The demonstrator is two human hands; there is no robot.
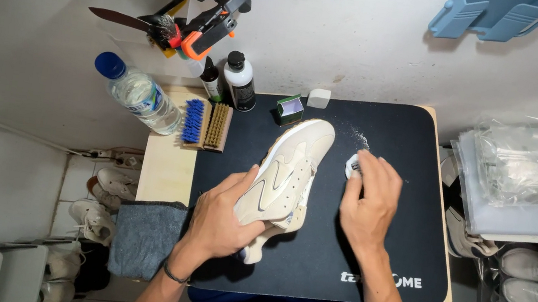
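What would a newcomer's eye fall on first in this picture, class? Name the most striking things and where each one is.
First comes the cream sneaker at the middle of the black mat, gripped at its heel end by the left hand. Just right of it, the right hand presses a small white object onto the mat. Behind, orange-and-black clamps and a water bottle stand out against the pale wall.

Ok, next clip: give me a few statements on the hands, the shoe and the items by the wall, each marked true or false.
1. The left hand grips a beige sneaker. True.
2. The right hand rests on the grey towel. False: it holds a small white object against the black mat.
3. Two brushes lie beside a water bottle. True.
4. The sneaker is inside a plastic bag. False: it is held bare over the mat.
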